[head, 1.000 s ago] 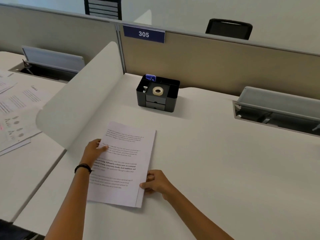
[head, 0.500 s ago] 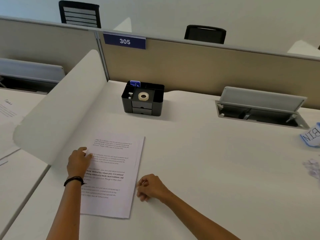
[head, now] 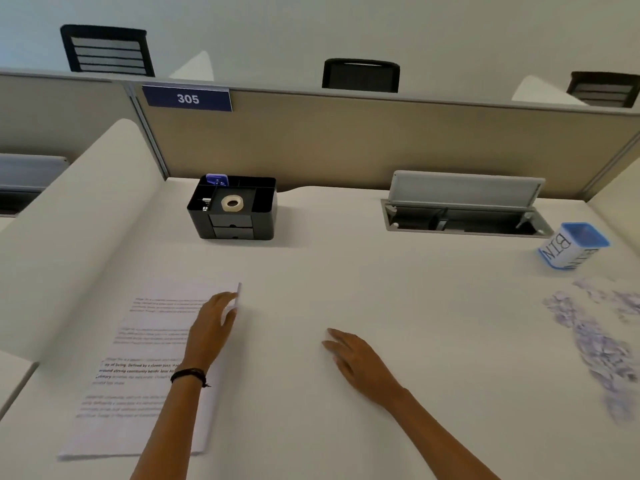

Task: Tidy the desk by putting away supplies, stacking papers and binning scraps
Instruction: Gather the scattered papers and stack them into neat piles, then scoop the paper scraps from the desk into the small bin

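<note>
Now the left hand (head: 209,329) lays open fingers on the papers (head: 145,358), maybe to keep them neat, and the right hand (head: 360,362) has open fingers too, scraps (head: 595,344) far to their right

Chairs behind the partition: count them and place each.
3. One chair back far left, one at centre, one far right, all above the partition; more may be hidden behind it.

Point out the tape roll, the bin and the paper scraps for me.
tape roll (head: 224,205): head view, left side of its pale ring.
bin (head: 561,249): head view, white lettered side wall.
paper scraps (head: 595,344): head view, middle of the scattered pile.
</note>
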A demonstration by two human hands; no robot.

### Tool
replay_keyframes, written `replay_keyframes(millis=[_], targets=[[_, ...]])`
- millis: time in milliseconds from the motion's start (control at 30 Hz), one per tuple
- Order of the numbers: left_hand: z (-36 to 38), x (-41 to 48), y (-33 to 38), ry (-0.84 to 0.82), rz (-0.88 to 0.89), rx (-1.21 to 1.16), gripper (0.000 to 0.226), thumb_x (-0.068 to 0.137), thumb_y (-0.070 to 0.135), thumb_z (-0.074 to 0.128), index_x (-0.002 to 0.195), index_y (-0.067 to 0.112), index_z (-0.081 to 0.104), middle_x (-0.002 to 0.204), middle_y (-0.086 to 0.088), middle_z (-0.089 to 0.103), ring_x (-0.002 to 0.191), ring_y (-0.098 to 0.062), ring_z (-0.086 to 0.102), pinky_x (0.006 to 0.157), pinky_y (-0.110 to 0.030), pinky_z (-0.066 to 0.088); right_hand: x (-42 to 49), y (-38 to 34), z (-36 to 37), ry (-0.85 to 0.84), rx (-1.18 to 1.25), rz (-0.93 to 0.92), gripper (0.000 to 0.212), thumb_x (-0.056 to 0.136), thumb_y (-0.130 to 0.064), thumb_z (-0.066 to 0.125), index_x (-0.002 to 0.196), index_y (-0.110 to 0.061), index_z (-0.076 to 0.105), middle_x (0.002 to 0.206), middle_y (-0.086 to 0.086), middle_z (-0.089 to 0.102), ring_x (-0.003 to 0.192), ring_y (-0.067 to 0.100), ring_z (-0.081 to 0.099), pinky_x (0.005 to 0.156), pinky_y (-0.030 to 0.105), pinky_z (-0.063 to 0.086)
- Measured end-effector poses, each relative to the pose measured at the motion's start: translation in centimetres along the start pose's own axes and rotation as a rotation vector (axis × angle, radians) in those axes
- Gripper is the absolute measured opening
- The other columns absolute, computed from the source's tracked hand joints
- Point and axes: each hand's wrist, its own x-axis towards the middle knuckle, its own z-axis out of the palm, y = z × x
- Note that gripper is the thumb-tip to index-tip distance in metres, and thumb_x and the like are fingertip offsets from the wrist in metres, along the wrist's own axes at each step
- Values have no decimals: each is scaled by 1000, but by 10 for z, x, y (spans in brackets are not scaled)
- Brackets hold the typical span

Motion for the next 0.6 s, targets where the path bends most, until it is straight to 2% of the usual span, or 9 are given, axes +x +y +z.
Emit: replay_keyframes(millis=[100, 267, 400, 500, 600], targets=[[35, 1, 35, -75, 38, -23, 35, 92, 11, 51, 126, 15, 52, 130, -3, 52, 121, -20, 47, 99, -26, 36, -15, 31, -14, 29, -29, 17, 55, 96, -45, 12, 134, -23, 45, 147, -7, 33, 133, 5, 29, 111, 15, 15], [92, 5, 87, -202, 58, -10, 38, 94, 16, 47, 132, 16, 48, 140, -2, 44, 131, -19, 36, 105, -24, 26, -42, 83, -44, 54, -84, 71, 41, 97, -29, 29, 135, -22, 42, 146, -7, 34, 132, 5, 30, 111, 15, 13], [136, 8, 126, -229, 109, 55, 38, 95, 23, 43, 133, 19, 46, 145, -3, 37, 137, -22, 28, 113, -35, 15, -70, 125, -70, 79, -127, 109, 44, 95, -24, 27, 136, -21, 42, 146, -6, 35, 131, 3, 27, 111, 16, 13], [165, 4, 152, -203, 79, 160, 59, 89, 47, 16, 138, 23, 37, 150, 0, 28, 140, -22, 20, 114, -41, 6, -90, 153, -88, 90, -137, 147, 47, 94, -24, 22, 137, -22, 40, 147, -8, 32, 132, 1, 24, 112, 21, 16], [188, 5, 182, -179, 41, 198, 69, 84, 52, 9, 140, 22, 34, 151, -1, 26, 141, -23, 18, 114, -43, 5, -107, 178, -107, 102, -121, 178, 47, 94, -26, 22, 136, -20, 42, 146, -6, 34, 132, 2, 25, 111, 20, 18]])
